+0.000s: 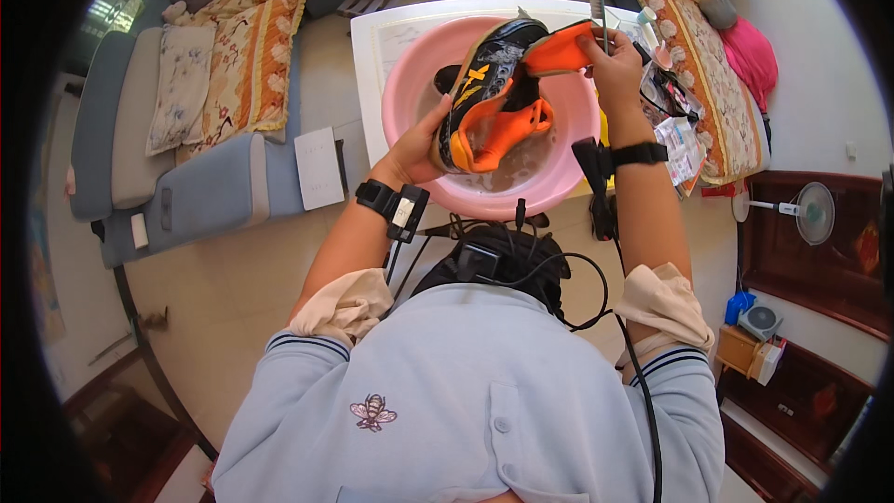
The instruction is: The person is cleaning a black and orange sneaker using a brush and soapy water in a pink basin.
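A wet black sneaker (482, 77) with yellow marks and an orange lining is tilted over a pink plastic basin (399, 101). Soap suds cling to its upper. My left hand (424, 145) grips the sneaker by its side near the heel. Pinched in my right hand (616, 64) is the end of an orange flap (560, 50), which looks like the sneaker's tongue, pulled outward. That same hand also holds a scrub brush (596, 1) upright, bristles at the top. Murky, sudsy water (499, 178) lies in the basin. Another dark item (445, 78), partly hidden behind the sneaker, sits in it.
The basin rests on a white table (370, 35). Bags and small items (679, 143) crowd its right side. Sofas with floral covers (258, 63) surround it. Black cables (587, 258) hang near my lap and right arm. A fan (814, 213) stands at right.
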A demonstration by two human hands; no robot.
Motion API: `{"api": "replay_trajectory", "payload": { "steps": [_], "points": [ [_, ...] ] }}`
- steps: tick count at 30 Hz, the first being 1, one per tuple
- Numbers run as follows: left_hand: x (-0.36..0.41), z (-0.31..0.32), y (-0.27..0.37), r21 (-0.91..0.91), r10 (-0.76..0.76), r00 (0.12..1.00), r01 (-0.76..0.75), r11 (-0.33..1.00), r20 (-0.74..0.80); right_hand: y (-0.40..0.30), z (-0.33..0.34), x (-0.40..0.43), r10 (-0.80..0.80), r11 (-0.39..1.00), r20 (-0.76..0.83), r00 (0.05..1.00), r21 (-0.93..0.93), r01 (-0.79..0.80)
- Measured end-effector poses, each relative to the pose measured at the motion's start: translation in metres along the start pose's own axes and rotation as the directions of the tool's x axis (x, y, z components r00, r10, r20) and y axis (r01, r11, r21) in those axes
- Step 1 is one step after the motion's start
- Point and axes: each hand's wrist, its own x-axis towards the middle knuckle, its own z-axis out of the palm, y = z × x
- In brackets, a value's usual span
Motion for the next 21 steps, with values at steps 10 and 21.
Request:
{"api": "replay_trajectory", "payload": {
  "steps": [10, 21],
  "points": [
    [0.018, -0.007, -0.004, 0.086, 0.084, 0.996, -0.086, 0.993, 0.016, 0.081, 0.009, 0.013, -0.097, 0.837, -0.11, 0.989, -0.547, 0.021],
    [0.004, -0.005, 0.018, 0.219, 0.243, 0.964, -0.215, 0.952, -0.107, -0.018, -0.022, -0.084, -0.469, 0.757, 0.145, 0.871, -0.441, 0.481]
  ]
}}
